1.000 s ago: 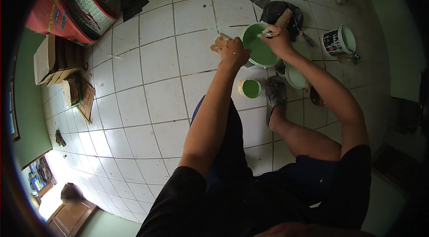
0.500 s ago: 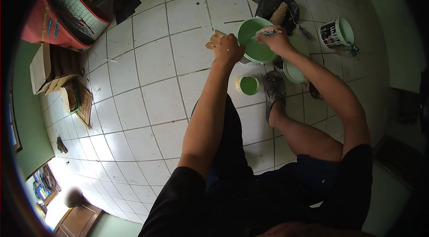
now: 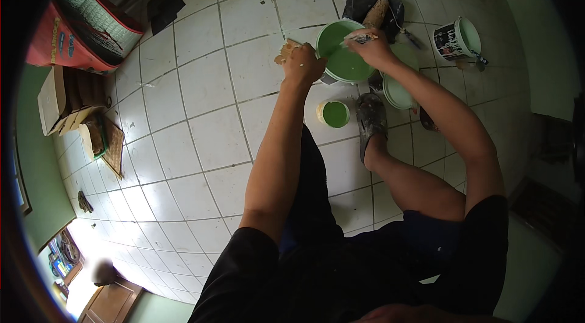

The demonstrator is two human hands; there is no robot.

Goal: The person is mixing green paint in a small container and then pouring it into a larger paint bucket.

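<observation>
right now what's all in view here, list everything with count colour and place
paint bucket: 1, green, on the floor under both hands
small tub: 1, green paint inside, floor just nearer the person than the bucket
lid: 1, pale green, floor right of the bucket
white pail: 1, white and black, far right by the wall
paint roller: 1, tan, on a black bag behind the bucket
sack: 1, red and grey, top left by the wall
cardboard box: 1, brown, left edge
floor tiles: many, white
sandal: 1, dark, on the right foot
left hand: 1, at the bucket's left rim
right hand: 1, holding a thin tool over the bucket
</observation>
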